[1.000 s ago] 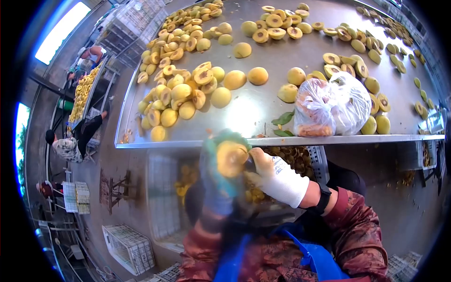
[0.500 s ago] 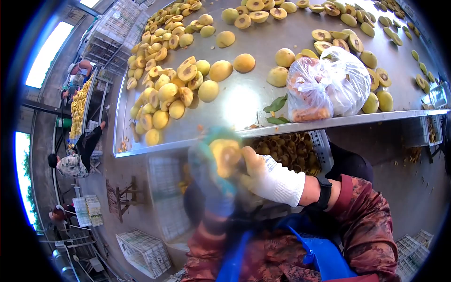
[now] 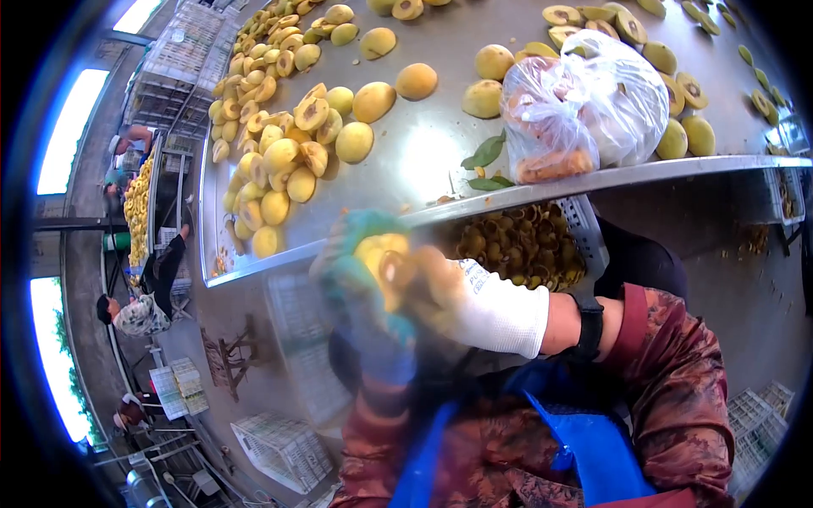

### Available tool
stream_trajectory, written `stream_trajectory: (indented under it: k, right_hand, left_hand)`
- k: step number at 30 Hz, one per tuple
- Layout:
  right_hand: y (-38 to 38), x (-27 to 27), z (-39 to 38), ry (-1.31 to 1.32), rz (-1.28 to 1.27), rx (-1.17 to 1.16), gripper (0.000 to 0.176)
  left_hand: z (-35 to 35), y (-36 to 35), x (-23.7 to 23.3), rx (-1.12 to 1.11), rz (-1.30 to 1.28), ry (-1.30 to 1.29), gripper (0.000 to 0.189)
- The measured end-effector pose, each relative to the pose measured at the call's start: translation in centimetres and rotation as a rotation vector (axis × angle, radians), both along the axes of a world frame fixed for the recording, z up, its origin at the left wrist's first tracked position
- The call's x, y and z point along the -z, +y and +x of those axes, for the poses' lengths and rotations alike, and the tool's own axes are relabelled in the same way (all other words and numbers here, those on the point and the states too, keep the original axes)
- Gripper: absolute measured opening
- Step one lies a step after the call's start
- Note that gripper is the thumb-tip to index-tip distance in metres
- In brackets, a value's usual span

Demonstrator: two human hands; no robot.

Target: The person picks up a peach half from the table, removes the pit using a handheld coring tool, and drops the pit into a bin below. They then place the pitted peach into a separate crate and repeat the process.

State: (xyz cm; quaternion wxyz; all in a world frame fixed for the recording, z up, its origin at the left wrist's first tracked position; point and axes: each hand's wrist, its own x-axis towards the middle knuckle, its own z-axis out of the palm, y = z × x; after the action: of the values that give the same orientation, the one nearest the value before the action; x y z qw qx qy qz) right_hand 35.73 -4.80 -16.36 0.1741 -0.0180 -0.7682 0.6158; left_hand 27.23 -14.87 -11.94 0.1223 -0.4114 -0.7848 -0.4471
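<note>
In front of the metal table's near edge, my left hand [image 3: 354, 292], in a green and blue glove, is closed around a cut yellow peach half [image 3: 371, 256]. The fruit's brown centre faces my right hand [image 3: 483, 309], which wears a white knit glove. Its fingers are curled in against the cut face, their tips brownish and smeared by motion. Whatever those fingers grip is too blurred to name. Below and behind the hands stands a white plastic crate [image 3: 586, 233] filled with brownish, cupped pieces.
Whole and halved peaches [image 3: 279, 157] are heaped on the left of the metal table [image 3: 457, 182]. A clear plastic bag [image 3: 584, 106] and green leaves [image 3: 487, 152] lie near its edge. More crates [image 3: 284, 449] stand on the floor. Other people [image 3: 140, 313] work at the far left.
Both hands have shifted slightly left in view, with the right fingers now further over the peach half's cut face. The fruit appears turned. The table has slid up and left in view.
</note>
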Motion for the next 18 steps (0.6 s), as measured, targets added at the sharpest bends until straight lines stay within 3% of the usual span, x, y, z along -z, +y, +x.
stream_trajectory:
  k: [2, 5, 8, 11, 13, 16, 17, 18]
  right_hand:
    - [-0.1, 0.4, -0.4, 0.003, -0.005, -0.017, 0.04]
    - [0.9, -1.6, 0.1, -0.206, -0.175, -0.118, 0.043]
    - [1.7, -3.3, 0.4, -0.372, -0.279, -0.203, 0.045]
    - [0.6, -1.6, 0.1, -0.218, -0.132, -0.088, 0.046]
    - [1.7, -3.1, 0.5, -0.401, -0.357, -0.194, 0.045]
    - [2.7, -4.0, 0.2, -0.471, -0.587, -0.272, 0.045]
    - [2.7, -3.9, 0.2, -0.462, -0.645, -0.286, 0.045]
    - [2.5, -3.6, 0.2, -0.426, -0.544, -0.241, 0.045]
  left_hand:
    - [0.0, 0.8, -0.3, 0.067, 0.074, -0.115, 0.054]
    - [-0.8, 1.3, -0.3, 0.142, 0.122, -0.37, 0.059]
    - [-2.1, 1.0, -0.5, 0.154, 0.0, -0.415, 0.061]
    - [-3.4, 0.7, -0.1, 0.209, 0.038, -0.668, 0.063]
    - [-3.2, 1.1, -0.3, 0.253, 0.103, -0.901, 0.063]
    - [-2.4, 2.0, -0.1, 0.395, 0.259, -0.845, 0.062]
    - [-2.4, 1.7, 0.4, 0.35, 0.279, -0.794, 0.061]
    - [-2.6, 1.1, 1.3, 0.306, 0.298, -0.741, 0.06]
